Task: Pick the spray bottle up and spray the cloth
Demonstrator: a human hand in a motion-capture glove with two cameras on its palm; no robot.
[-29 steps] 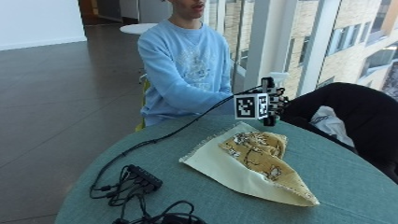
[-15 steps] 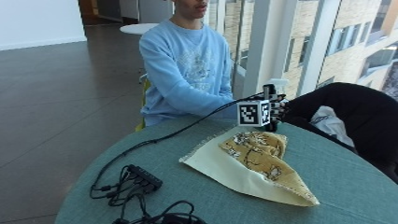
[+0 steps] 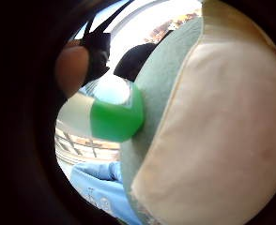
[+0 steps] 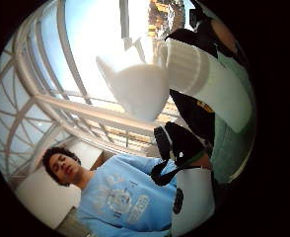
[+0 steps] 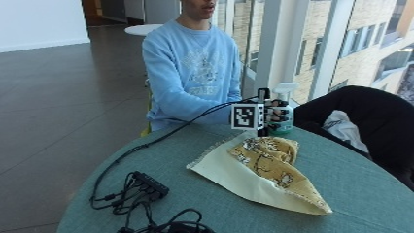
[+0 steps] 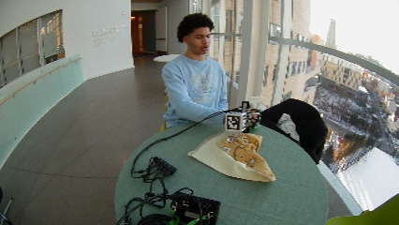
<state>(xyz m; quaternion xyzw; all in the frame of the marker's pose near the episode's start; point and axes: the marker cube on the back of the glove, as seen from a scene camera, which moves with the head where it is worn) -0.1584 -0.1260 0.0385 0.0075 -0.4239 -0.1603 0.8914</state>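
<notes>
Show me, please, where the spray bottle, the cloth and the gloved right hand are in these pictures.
spray bottle (image 5: 284, 90): outside view, on its white spray head.
cloth (image 5: 268, 162): outside view, on the patterned yellow fold lying on the table.
right hand (image 5: 277, 112): outside view, on the gloved fingers curled round the bottle.

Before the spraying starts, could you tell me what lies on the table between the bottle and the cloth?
Nothing: in the outside view only a short bare stretch of table separates the bottle, gripped by the right hand, from the cloth.
</notes>
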